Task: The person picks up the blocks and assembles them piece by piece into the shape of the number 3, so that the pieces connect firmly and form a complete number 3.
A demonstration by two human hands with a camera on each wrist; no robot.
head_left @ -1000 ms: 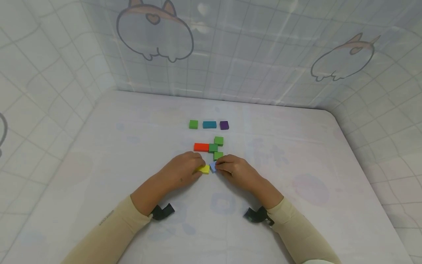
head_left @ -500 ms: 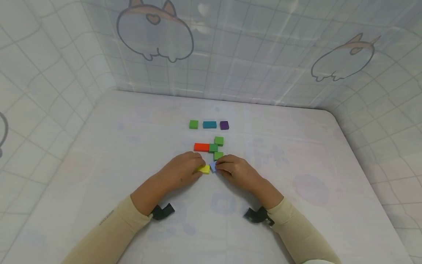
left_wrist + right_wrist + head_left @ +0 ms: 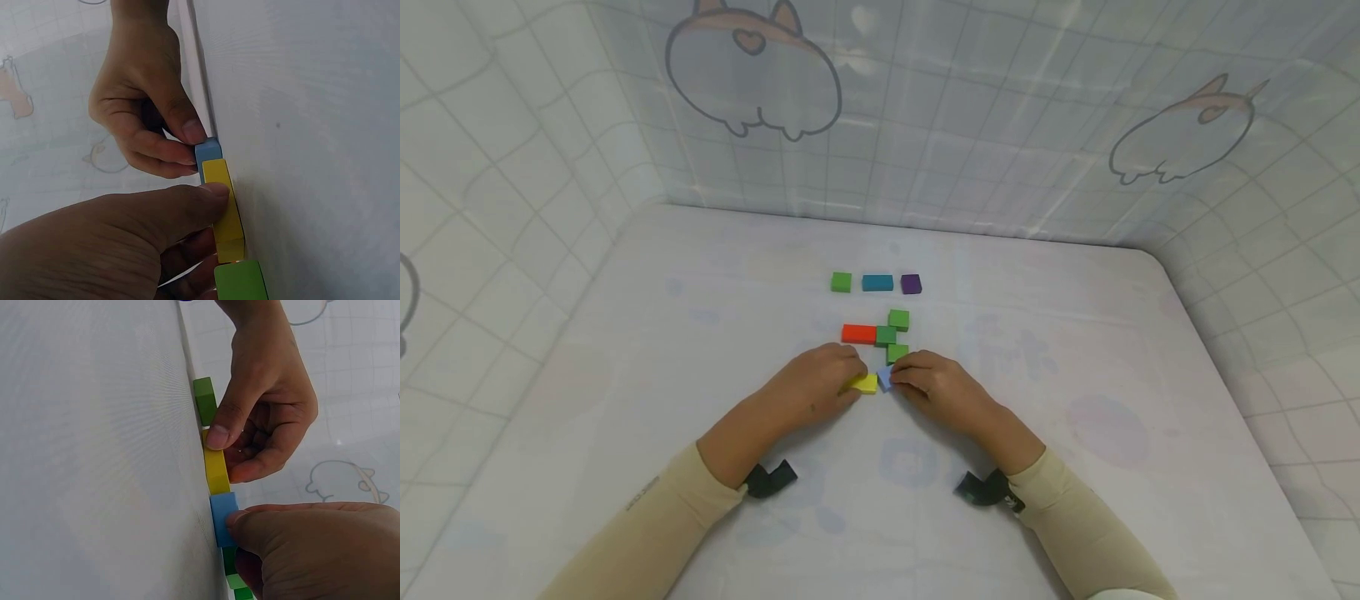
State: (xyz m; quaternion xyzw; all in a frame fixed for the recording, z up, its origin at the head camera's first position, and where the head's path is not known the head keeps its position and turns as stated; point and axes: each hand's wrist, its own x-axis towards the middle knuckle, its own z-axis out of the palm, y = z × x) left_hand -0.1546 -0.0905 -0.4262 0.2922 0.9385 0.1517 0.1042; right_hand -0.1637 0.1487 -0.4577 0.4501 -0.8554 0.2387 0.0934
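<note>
Yellow block [image 3: 867,384] lies on the worktop [image 3: 1060,333] just beside a pale-blue block [image 3: 884,380]. A light-green block [image 3: 897,353] crowds the right hand's [image 3: 943,388] fingertips; beyond sit a red block [image 3: 858,334] and a teal block [image 3: 877,283]. The left hand [image 3: 815,385] pinches the yellow, the right the blue, forearms slanting inward.
</note>
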